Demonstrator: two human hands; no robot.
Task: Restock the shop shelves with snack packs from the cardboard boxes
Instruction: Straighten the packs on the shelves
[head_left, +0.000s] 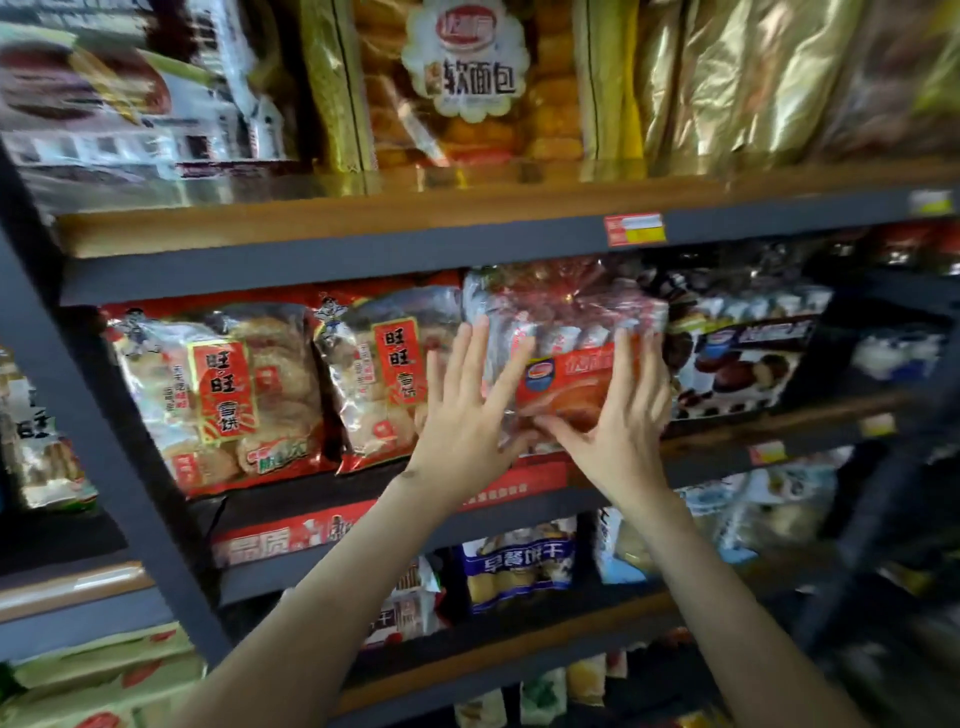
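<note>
- Snack pack: upright on the middle shelf, between the rice-cracker bags and a dark pack; long axis sideways.
- Left hand and right hand: fingers straight and spread, pressing flat on its front, equally near.
- Judged next: push straight back.

On the middle shelf, a snack pack stands between two rice cracker bags on its left and a cake pack on its right. The left hand and right hand lie flat against its front. A bread bag stands on the shelf above, biscuit packs below.
</note>
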